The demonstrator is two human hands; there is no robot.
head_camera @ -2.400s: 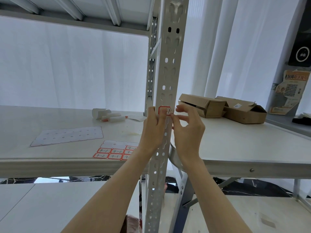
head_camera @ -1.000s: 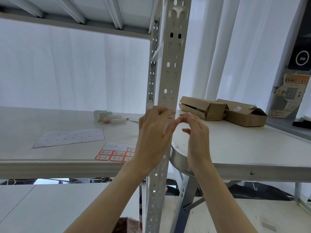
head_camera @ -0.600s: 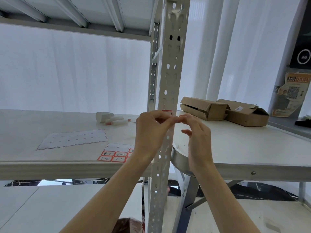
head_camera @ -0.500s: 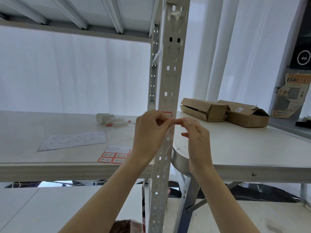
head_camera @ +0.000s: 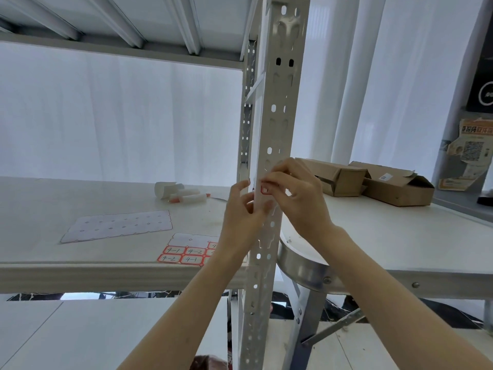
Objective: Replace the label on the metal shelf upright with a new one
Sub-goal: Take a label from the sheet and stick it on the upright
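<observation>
Work looked unfinished: right hand [head_camera: 301,198] pinched the red-bordered label [head_camera: 265,190] against the shelf upright [head_camera: 277,129] (peeling or pressing, unclear); left hand [head_camera: 241,217] steadied, grip loose.

Storeroom — metal shelving [head_camera: 277,108], cardboard boxes [head_camera: 373,182], label sheets [head_camera: 186,252]

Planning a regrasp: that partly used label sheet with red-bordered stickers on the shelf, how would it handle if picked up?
The label sheet lies flat and paper-thin, so probably floppy and very light. Flush on the shelf board, likely hard to pinch; sliding it past the edge may help.
</observation>
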